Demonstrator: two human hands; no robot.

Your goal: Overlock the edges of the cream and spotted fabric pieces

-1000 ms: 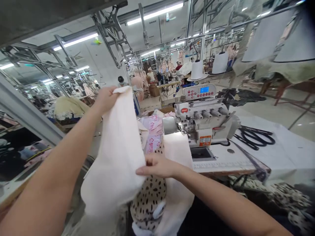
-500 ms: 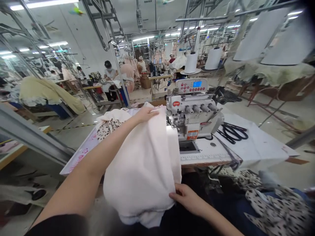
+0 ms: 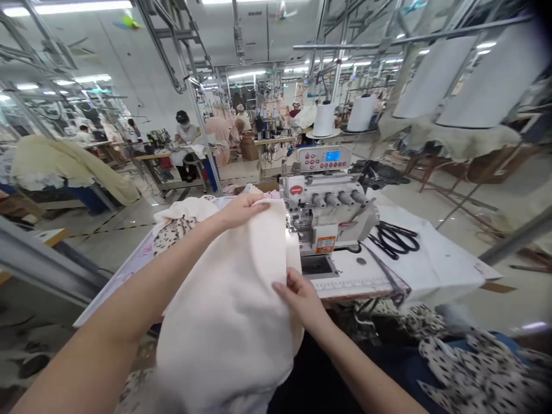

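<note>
A large piece of cream cloth [image 3: 224,328] hangs in front of me, bunched over my lap. My left hand [image 3: 244,210] grips its top edge, close to the presser foot of the white overlock sewing machine [image 3: 325,207]. Lower down, my right hand [image 3: 299,296] pinches the cloth's edge between thumb and fingers. A spotted animal-print fabric [image 3: 172,233] lies on the table beyond my left forearm, partly hidden by the cream cloth. More of the same print [image 3: 474,368] is heaped at the lower right.
A coil of black cord [image 3: 394,238] lies on a white sheet [image 3: 431,270] right of the machine. White thread cones [image 3: 323,121] stand behind it. A co-worker [image 3: 185,135] sits at a table further back, among metal garment rails.
The cream cloth has come down from its raised position to hang nearer the machine. My left hand has moved down to the machine's side, and my right hand has climbed the cloth's edge.
</note>
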